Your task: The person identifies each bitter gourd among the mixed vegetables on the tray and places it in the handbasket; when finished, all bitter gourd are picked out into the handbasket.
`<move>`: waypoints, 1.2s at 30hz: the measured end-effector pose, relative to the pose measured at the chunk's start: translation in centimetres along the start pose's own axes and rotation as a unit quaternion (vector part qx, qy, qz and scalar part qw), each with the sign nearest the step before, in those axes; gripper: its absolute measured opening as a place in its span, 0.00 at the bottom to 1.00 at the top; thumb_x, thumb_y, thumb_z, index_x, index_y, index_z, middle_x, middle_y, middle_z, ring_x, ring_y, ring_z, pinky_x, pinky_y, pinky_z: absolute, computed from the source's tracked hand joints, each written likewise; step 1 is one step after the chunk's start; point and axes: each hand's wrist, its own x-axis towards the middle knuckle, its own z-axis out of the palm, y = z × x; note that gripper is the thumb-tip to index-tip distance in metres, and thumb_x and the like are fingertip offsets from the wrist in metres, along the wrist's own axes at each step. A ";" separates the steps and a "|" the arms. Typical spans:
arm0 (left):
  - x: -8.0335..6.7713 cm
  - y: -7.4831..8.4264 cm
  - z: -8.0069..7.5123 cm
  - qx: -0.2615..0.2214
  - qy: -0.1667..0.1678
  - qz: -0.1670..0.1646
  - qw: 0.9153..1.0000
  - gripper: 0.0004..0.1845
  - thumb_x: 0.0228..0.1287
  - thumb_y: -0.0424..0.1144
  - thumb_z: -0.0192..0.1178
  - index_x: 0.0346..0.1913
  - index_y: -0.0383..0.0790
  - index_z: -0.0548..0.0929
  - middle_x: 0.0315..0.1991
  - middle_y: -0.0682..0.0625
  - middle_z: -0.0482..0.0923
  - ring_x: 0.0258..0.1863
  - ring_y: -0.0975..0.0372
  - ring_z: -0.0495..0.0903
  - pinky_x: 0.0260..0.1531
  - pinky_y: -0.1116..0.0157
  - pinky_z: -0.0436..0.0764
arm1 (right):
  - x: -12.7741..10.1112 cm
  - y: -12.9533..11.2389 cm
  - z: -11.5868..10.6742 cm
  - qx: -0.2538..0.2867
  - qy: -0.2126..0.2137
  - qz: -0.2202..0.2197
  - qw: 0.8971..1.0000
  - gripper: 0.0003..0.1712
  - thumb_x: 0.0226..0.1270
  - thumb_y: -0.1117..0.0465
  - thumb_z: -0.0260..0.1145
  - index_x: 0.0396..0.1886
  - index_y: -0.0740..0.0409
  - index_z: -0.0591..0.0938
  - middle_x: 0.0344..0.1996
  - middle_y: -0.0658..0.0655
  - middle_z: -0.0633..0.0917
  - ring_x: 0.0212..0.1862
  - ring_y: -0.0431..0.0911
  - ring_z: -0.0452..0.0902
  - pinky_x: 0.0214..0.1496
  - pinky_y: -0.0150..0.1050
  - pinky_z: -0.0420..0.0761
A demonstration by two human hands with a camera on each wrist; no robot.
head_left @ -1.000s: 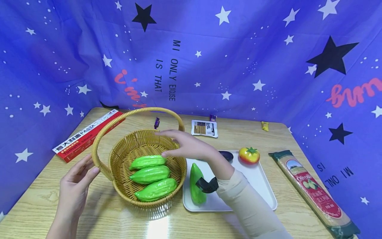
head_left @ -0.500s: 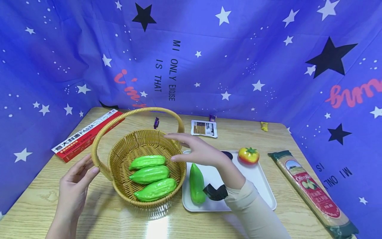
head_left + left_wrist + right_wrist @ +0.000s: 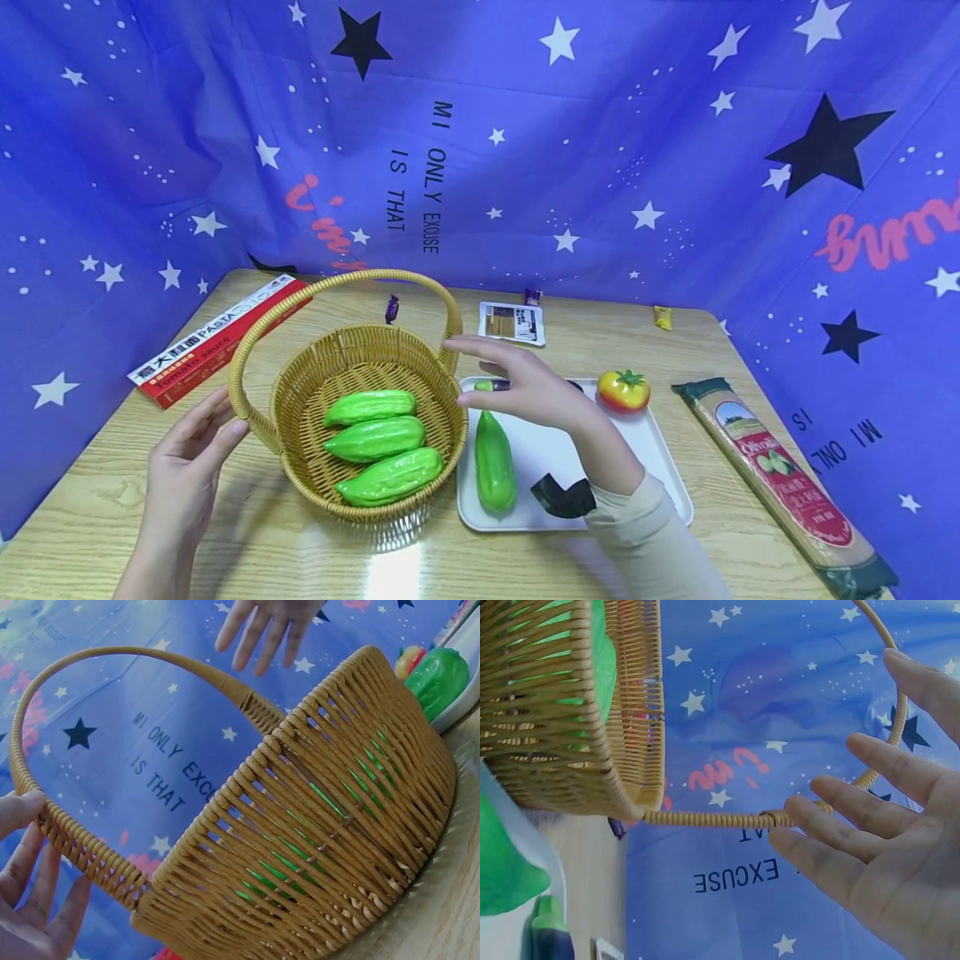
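Note:
A round wicker basket (image 3: 360,350) with a tall arched handle (image 3: 360,277) stands left of centre, holding three bumpy green bitter melons (image 3: 375,439). My left hand (image 3: 183,467) holds the foot of the handle on the left; in the left wrist view its thumb and fingertips are at the wrapped cane. My right hand (image 3: 528,387) is at the basket's right side, fingers spread and nothing in them. Its fingertips overlap the handle in the right wrist view. Below this hand, a smooth green pepper (image 3: 495,467) lies on the white tray (image 3: 600,521); an eggplant (image 3: 491,386) lies partly hidden behind it.
A red-and-yellow tomato (image 3: 624,392) sits on the tray. A pasta bag (image 3: 780,471) lies to the right, a red pasta sauce box (image 3: 210,346) at left. Small wrapped candies (image 3: 663,317) and a flat white packet (image 3: 512,322) lie toward the back by the blue cloth.
My right hand has drawn back to the right, from over the basket to its right rim, uncovering part of the eggplant. My left hand and the basket have stayed put.

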 end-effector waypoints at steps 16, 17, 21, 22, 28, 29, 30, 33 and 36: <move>0.0 0.0 0.1 0.000 0.008 -0.007 1.000 0.24 0.60 0.12 0.45 0.60 0.25 0.72 0.49 0.46 0.84 0.49 0.63 0.82 0.51 0.72 0.81 | -2.4 0.9 0.3 -0.008 0.054 0.023 0.998 0.36 0.59 0.58 0.69 0.67 0.51 0.68 0.70 0.56 0.65 0.72 0.51 0.59 0.72 0.50 0.65; 0.0 0.0 0.1 0.002 0.010 -0.007 1.000 0.24 0.60 0.12 0.45 0.60 0.25 0.72 0.49 0.47 0.84 0.49 0.63 0.82 0.51 0.72 0.81 | -2.6 0.9 0.3 -0.006 0.059 0.021 0.998 0.36 0.59 0.58 0.69 0.67 0.51 0.68 0.70 0.56 0.65 0.72 0.51 0.59 0.72 0.49 0.65; 0.0 0.1 0.1 0.008 0.016 -0.009 1.000 0.24 0.60 0.12 0.45 0.60 0.25 0.72 0.48 0.47 0.84 0.49 0.63 0.82 0.51 0.73 0.81 | -3.3 1.2 0.6 0.007 0.081 0.013 0.997 0.37 0.57 0.59 0.70 0.67 0.52 0.68 0.69 0.55 0.66 0.71 0.51 0.61 0.72 0.48 0.66; 0.0 0.1 0.1 0.008 0.017 -0.009 1.000 0.24 0.60 0.12 0.45 0.60 0.25 0.72 0.48 0.47 0.84 0.49 0.63 0.82 0.51 0.73 0.81 | -3.4 1.3 0.7 0.008 0.087 0.013 0.996 0.37 0.57 0.59 0.70 0.67 0.52 0.68 0.69 0.55 0.66 0.71 0.51 0.61 0.71 0.47 0.66; 0.0 0.2 0.2 0.016 0.023 -0.015 1.000 0.24 0.60 0.12 0.46 0.59 0.25 0.72 0.48 0.47 0.84 0.49 0.63 0.82 0.52 0.72 0.80 | -4.4 2.0 1.7 0.020 0.124 0.038 0.991 0.36 0.56 0.56 0.71 0.66 0.51 0.70 0.68 0.54 0.68 0.70 0.48 0.62 0.70 0.42 0.68; 0.0 0.2 0.2 0.018 0.024 -0.016 0.999 0.24 0.60 0.12 0.46 0.59 0.25 0.72 0.48 0.47 0.84 0.49 0.63 0.82 0.52 0.72 0.80 | -4.6 2.1 1.9 0.027 0.131 0.042 0.990 0.36 0.56 0.56 0.71 0.65 0.50 0.70 0.68 0.53 0.68 0.70 0.48 0.62 0.70 0.41 0.68; 0.0 0.2 0.2 0.019 0.025 -0.017 0.999 0.24 0.60 0.12 0.46 0.59 0.26 0.72 0.48 0.47 0.84 0.49 0.63 0.82 0.52 0.72 0.80 | -4.8 2.3 2.0 0.033 0.140 0.045 0.989 0.36 0.56 0.56 0.71 0.65 0.51 0.70 0.67 0.53 0.68 0.70 0.47 0.63 0.69 0.38 0.69; 0.0 0.2 0.2 0.024 0.030 -0.019 0.999 0.24 0.60 0.12 0.46 0.59 0.26 0.72 0.48 0.47 0.84 0.49 0.64 0.82 0.51 0.73 0.80 | -5.2 2.9 2.6 0.052 0.166 0.052 0.983 0.35 0.55 0.59 0.72 0.64 0.53 0.71 0.66 0.54 0.69 0.68 0.48 0.65 0.67 0.33 0.71; 0.1 0.2 0.2 0.023 0.028 -0.018 0.999 0.24 0.60 0.12 0.46 0.59 0.26 0.72 0.48 0.48 0.84 0.49 0.64 0.82 0.51 0.73 0.80 | -5.7 3.6 3.2 0.057 0.180 0.061 0.980 0.35 0.55 0.60 0.72 0.64 0.54 0.71 0.67 0.55 0.69 0.68 0.50 0.65 0.65 0.33 0.72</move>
